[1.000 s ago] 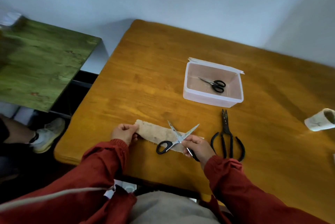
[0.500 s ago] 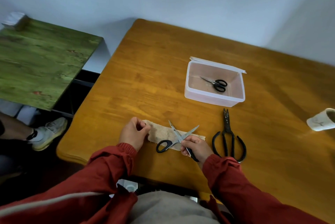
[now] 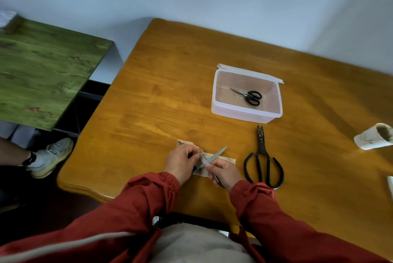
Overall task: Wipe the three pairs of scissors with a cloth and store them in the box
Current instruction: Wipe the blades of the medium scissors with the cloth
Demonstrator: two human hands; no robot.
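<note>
A beige cloth [image 3: 225, 159] lies near the table's front edge. My left hand [image 3: 181, 161] pinches a fold of it around one blade of an open pair of black-handled scissors [image 3: 215, 155]. My right hand [image 3: 223, 172] grips those scissors by the handle; the other blade points up and right. Large black iron scissors [image 3: 262, 157] lie flat just right of my right hand. A small black-handled pair [image 3: 247, 96] rests inside the open translucent plastic box [image 3: 244, 116] farther back.
The orange wooden table [image 3: 170, 92] has its rounded edge close to my body. A white cup [image 3: 373, 139] lies on its side at the right. A green table [image 3: 42, 75] stands left, with someone's shoe [image 3: 51, 157] on the floor below.
My left hand has slid right along the cloth and folded it up over one scissor blade. The left handle loop is now hidden under that hand. My right hand has kept its hold.
</note>
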